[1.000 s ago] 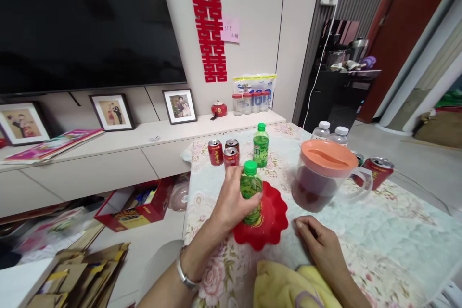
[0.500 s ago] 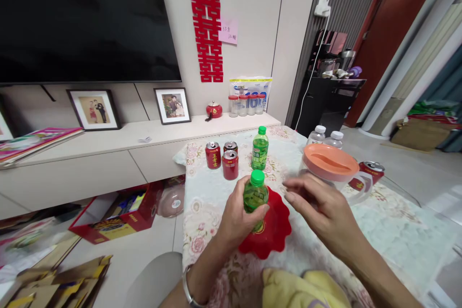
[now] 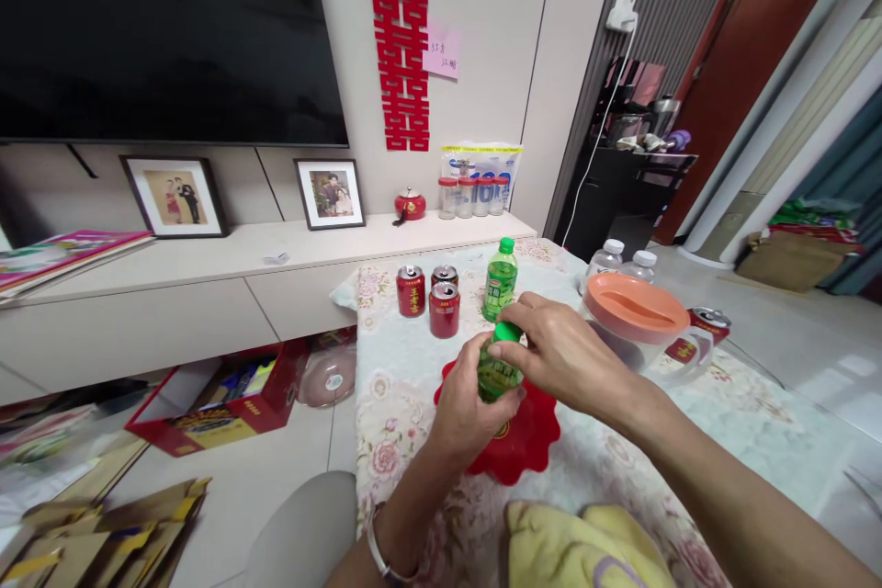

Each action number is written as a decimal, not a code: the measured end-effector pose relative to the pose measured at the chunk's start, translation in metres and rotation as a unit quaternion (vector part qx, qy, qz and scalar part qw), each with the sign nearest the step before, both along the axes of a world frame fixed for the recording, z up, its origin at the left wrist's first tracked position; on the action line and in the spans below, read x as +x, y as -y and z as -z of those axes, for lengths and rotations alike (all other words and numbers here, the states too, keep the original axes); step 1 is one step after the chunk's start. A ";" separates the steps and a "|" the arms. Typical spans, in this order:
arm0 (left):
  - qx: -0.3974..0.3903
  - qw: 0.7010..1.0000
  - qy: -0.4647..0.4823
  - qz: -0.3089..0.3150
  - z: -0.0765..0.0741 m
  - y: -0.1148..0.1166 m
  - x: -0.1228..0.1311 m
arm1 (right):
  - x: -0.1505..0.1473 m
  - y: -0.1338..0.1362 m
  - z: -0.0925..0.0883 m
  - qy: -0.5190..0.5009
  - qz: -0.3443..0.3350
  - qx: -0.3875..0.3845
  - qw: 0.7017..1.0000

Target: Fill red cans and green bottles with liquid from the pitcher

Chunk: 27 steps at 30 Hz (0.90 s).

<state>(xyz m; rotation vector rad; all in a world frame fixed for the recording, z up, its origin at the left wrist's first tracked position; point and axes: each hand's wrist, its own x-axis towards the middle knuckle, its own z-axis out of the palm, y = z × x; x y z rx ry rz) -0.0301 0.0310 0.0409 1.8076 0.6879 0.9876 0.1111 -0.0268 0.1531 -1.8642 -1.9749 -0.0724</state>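
Observation:
My left hand [image 3: 472,400] is wrapped round the body of a green drink bottle [image 3: 497,372], held above a red scalloped plate [image 3: 514,455]. The fingers of my right hand [image 3: 551,344] pinch the bottle's green cap [image 3: 507,332] from the right side. Just behind stands a second green bottle [image 3: 500,280], upright with its cap on. To its left, three red drink cans [image 3: 445,310] stand close together. A clear pitcher with an orange lid [image 3: 638,303] is beyond my right hand. A folded yellow cloth [image 3: 579,547] lies at the near edge.
A flowered tablecloth [image 3: 392,404] covers the table. Behind the pitcher are clear bottles with white caps [image 3: 612,255] and another red can [image 3: 704,327]. Against the wall, a low cabinet [image 3: 310,262] carries framed photos and red-lidded jars [image 3: 465,199]. A grey stool [image 3: 303,528] stands at the left.
My right hand has moved left from open air onto the green cap and closed on it. The bottle in my left hand has shifted slightly right and leans a little.

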 end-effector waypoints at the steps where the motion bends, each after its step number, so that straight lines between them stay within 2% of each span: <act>1: -0.005 1.000 0.000 0.000 0.000 0.000 0.000 | 0.001 -0.001 -0.002 -0.006 -0.017 -0.004 1.000; 4: -0.017 1.000 -0.003 0.002 0.000 0.000 -0.001 | 0.006 0.000 -0.013 -0.036 -0.045 0.015 0.998; 7: -0.021 1.000 -0.007 0.006 -0.002 0.001 -0.002 | 0.014 0.013 -0.025 -0.125 -0.050 0.089 0.987; 10: -0.022 1.000 0.001 0.006 -0.002 0.002 -0.003 | 0.024 0.037 -0.020 -0.219 -0.035 0.088 0.971; 13: -0.027 1.000 0.006 0.010 -0.001 0.002 -0.003 | 0.038 0.063 0.014 -0.337 0.025 0.004 0.941; 16: -0.032 0.999 -0.001 0.013 0.000 0.002 -0.003 | 0.050 0.083 0.065 -0.488 0.096 -0.066 0.865; 17: -0.031 0.999 -0.003 0.012 0.000 0.002 -0.003 | 0.053 0.088 0.081 -0.502 0.111 -0.073 0.855; 19: -0.030 0.999 -0.007 0.010 0.000 0.001 -0.003 | 0.056 0.097 0.109 -0.514 0.130 -0.079 0.844; 21: -0.031 0.999 -0.011 0.010 -0.001 0.001 -0.003 | 0.058 0.102 0.129 -0.518 0.147 -0.079 0.839; 24: -0.032 0.999 -0.023 0.006 -0.001 0.001 -0.003 | 0.061 0.105 0.151 -0.511 0.166 -0.078 0.840; 27: -0.034 0.999 -0.033 0.002 -0.001 0.001 -0.003 | 0.063 0.105 0.166 -0.483 0.174 -0.069 0.855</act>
